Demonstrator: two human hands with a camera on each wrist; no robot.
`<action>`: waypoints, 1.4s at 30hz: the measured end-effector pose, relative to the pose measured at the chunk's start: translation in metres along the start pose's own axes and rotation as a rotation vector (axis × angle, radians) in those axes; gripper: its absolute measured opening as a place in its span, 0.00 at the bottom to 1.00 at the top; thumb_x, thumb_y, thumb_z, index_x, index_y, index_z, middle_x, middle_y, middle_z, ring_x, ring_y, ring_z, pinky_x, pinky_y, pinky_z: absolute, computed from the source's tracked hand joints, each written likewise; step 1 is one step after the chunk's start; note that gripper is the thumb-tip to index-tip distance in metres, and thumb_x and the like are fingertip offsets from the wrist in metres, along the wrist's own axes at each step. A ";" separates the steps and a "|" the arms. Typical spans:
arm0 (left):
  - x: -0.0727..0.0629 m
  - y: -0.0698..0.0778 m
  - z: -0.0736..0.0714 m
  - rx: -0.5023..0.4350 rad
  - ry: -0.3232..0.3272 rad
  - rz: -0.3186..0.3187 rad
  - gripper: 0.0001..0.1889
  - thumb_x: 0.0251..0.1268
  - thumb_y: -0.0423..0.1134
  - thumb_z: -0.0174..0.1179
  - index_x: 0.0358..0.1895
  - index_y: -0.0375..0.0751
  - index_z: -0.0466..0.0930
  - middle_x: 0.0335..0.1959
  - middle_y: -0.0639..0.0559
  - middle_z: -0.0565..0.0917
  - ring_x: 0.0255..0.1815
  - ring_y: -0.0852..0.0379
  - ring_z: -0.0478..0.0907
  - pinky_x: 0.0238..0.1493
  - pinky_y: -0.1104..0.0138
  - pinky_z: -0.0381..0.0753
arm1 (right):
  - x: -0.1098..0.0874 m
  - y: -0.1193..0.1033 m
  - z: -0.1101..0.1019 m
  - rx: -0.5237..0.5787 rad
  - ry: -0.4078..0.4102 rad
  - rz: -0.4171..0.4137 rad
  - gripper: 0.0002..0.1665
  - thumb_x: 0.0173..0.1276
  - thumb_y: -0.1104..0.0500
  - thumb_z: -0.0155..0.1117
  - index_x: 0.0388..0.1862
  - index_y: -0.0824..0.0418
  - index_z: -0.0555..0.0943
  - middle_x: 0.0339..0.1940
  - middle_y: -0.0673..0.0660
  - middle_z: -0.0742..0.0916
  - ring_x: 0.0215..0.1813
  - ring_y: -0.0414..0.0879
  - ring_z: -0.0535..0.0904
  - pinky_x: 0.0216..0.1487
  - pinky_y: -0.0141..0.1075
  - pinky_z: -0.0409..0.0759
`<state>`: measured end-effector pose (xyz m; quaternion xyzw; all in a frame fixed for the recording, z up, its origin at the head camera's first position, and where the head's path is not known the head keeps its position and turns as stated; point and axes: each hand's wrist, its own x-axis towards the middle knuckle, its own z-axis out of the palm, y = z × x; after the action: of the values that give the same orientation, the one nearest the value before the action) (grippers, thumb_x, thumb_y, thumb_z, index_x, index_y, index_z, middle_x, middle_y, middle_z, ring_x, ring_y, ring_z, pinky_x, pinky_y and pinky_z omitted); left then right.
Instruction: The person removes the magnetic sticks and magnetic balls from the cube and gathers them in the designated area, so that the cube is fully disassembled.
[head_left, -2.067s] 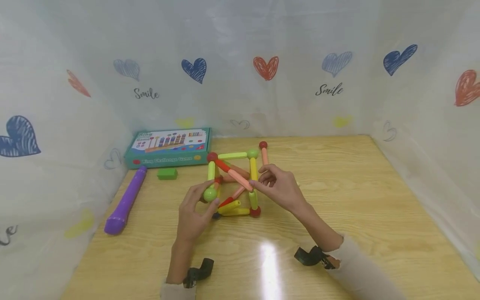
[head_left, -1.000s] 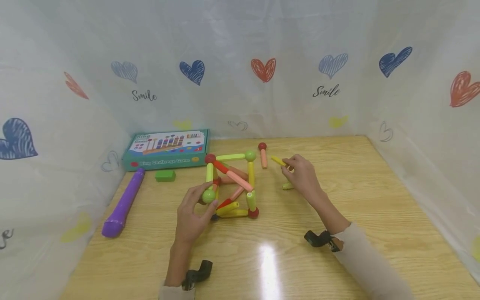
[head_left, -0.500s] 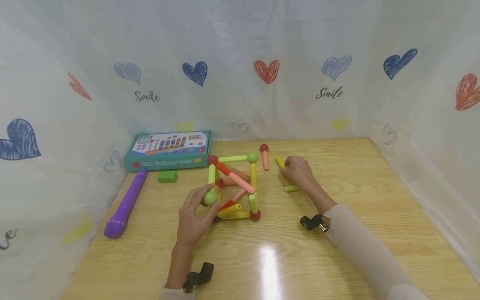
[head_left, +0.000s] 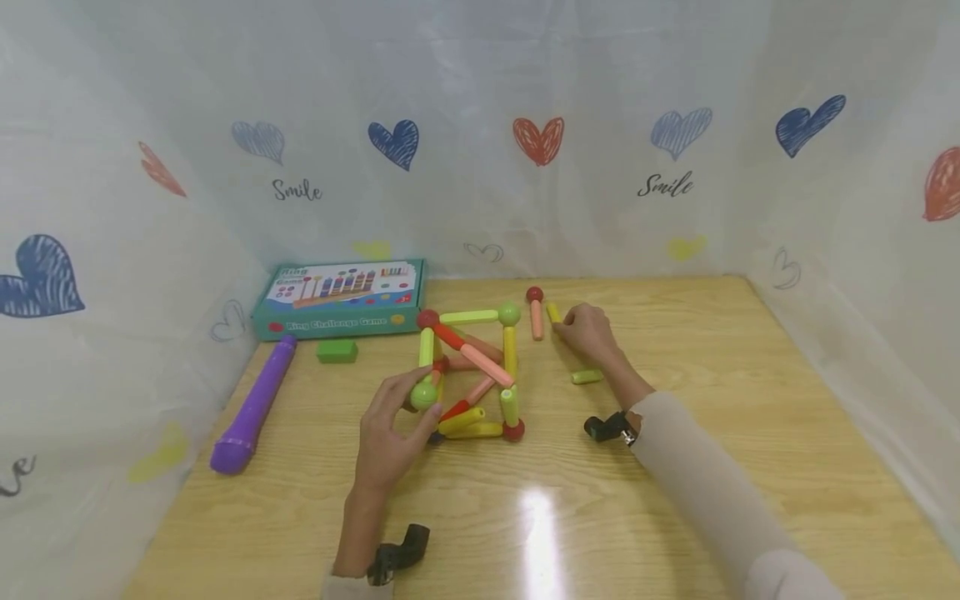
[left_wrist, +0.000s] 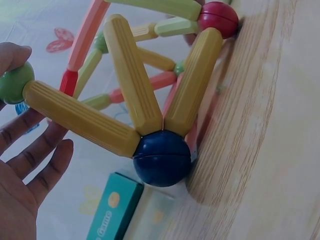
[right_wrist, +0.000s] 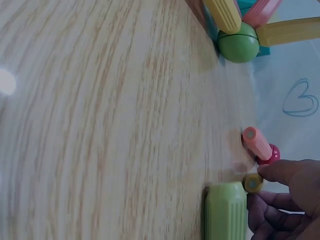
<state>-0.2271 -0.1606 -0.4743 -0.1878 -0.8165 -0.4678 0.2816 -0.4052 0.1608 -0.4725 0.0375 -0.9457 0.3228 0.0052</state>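
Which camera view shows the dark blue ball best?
The left wrist view: the blue ball appears large and clear. The head view shows only a sliver beside the left hand; the right wrist view, none.

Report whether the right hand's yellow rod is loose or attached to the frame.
Loose: the right hand pinches the yellow rod, apart from the toy frame.

Teal game box (head_left: 339, 300) lay back left | purple microphone (head_left: 258, 402) and green block (head_left: 337, 352) lay before it | heart-printed sheet (head_left: 472, 192) hung behind
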 end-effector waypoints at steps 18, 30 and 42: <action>0.000 0.003 0.000 0.005 0.000 -0.006 0.28 0.57 0.30 0.71 0.63 0.40 0.78 0.52 0.48 0.79 0.42 0.57 0.74 0.41 0.64 0.78 | 0.002 -0.012 0.011 0.135 -0.031 0.021 0.16 0.72 0.58 0.65 0.43 0.73 0.85 0.32 0.62 0.86 0.23 0.42 0.74 0.22 0.29 0.71; 0.008 0.035 -0.005 -0.023 0.007 0.003 0.26 0.56 0.24 0.69 0.60 0.32 0.78 0.50 0.43 0.79 0.41 0.55 0.73 0.41 0.61 0.78 | -0.013 -0.004 -0.006 0.073 -0.067 -0.135 0.17 0.76 0.55 0.61 0.48 0.69 0.84 0.41 0.61 0.87 0.41 0.52 0.82 0.41 0.43 0.82; 0.001 0.000 0.002 0.004 0.005 0.011 0.28 0.56 0.31 0.72 0.63 0.40 0.78 0.52 0.48 0.79 0.42 0.57 0.75 0.42 0.67 0.77 | -0.068 0.029 -0.044 -0.170 -0.253 -0.394 0.11 0.66 0.62 0.71 0.45 0.65 0.87 0.42 0.56 0.86 0.45 0.52 0.81 0.47 0.48 0.81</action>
<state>-0.2278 -0.1590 -0.4744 -0.1907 -0.8157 -0.4650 0.2865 -0.3398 0.2149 -0.4576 0.2609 -0.9370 0.2275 -0.0472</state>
